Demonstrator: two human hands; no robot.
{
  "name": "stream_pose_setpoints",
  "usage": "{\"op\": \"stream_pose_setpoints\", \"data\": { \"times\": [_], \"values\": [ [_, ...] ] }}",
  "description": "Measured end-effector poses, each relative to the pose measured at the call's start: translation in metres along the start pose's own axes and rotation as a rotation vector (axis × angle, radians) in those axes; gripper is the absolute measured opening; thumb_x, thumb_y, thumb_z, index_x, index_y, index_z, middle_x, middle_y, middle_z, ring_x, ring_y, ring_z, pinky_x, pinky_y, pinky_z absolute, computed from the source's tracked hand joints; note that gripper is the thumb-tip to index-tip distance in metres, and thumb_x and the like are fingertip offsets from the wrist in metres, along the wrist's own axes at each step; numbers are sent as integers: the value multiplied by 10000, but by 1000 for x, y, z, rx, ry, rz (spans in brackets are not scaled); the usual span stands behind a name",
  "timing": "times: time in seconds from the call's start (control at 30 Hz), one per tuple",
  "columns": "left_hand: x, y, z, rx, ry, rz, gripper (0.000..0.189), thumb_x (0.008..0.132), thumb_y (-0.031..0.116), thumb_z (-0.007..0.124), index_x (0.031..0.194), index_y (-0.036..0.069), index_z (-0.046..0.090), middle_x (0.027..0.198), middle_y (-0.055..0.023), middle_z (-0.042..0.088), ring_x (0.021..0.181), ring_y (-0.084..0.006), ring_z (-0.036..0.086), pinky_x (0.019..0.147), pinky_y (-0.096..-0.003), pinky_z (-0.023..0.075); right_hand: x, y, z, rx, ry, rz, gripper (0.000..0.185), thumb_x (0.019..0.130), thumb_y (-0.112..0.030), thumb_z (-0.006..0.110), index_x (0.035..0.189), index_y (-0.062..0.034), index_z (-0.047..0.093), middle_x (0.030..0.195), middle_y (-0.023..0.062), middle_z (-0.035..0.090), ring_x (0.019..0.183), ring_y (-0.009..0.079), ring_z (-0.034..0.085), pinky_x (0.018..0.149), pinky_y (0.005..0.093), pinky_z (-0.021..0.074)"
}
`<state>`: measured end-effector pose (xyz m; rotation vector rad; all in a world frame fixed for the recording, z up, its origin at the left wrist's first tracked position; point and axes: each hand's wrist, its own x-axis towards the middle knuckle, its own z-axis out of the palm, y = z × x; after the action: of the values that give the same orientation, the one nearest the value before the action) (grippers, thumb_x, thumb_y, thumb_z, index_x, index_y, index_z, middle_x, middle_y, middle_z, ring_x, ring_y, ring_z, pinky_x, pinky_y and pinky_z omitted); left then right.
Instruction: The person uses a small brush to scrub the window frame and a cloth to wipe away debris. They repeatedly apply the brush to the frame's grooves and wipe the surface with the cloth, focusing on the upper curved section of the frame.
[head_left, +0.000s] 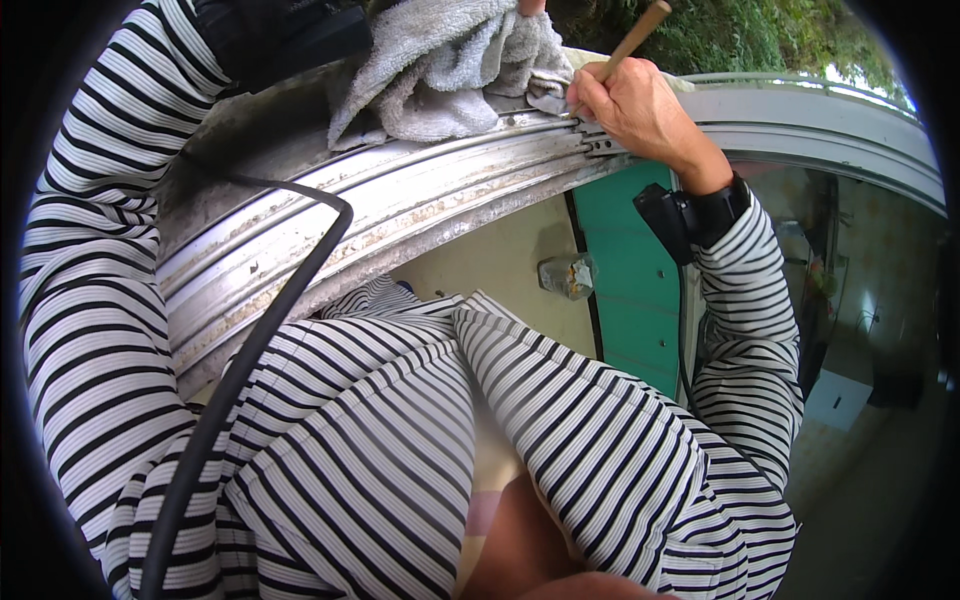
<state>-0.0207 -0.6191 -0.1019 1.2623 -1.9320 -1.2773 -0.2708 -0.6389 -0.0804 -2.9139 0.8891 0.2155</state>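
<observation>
My right hand (637, 105) grips a slim wooden stick (634, 37), which slants down from upper right. Its lower end is near the sliding window track (480, 161), beside a joint with small holes; my fingers partly cover that end. A grey-white terry cloth (442, 82) lies bunched over the outer part of the track and sill, just left of my right hand. One fingertip of what looks like my left hand (531, 7) shows at the cloth's upper edge. The rest of that hand is hidden or beyond the frame, so its grip cannot be made out.
Dirt marks the white metal rails. A black cable (262, 337) crosses them at left. Inside, below the track, are green drawer fronts (626, 262) and a clear container with bits inside (568, 277). A glass pane (862, 315) stands at right; green foliage (720, 37) grows outside.
</observation>
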Motion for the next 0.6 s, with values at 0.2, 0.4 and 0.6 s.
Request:
{"op": "stream_pose_setpoints", "data": {
  "times": [0.2, 0.4, 0.6],
  "values": [
    [-19, 14, -2, 1, 52, 26, 231, 743, 144, 706, 931, 11, 715, 841, -82, 690, 758, -184, 617, 680, -329, 501, -8, -6, -21, 392, 145, 111, 329, 982, -227, 459, 850, -2, 660, 703, 39, 660, 656, 105, 644, 587, 230, 504],
    [-39, 34, 4, 116, 81, -14, 229, 793, 157, 682, 970, 18, 721, 891, -70, 699, 841, -165, 621, 783, -297, 490, -19, 9, -1, 159, 265, -62, 359, 983, -238, 497, 828, 42, 659, 652, 70, 623, 624, 114, 626, 601, 265, 515],
    [-57, 74, 17, 119, 120, -109, 247, 804, 158, 667, 988, -3, 707, 901, -82, 692, 837, -174, 626, 748, -297, 509, -23, 2, 1, 52, 500, -124, 386, 948, -297, 521, 764, 7, 671, 619, 170, 601, 612, 326, 617, 605, 400, 514]
  ]
}}
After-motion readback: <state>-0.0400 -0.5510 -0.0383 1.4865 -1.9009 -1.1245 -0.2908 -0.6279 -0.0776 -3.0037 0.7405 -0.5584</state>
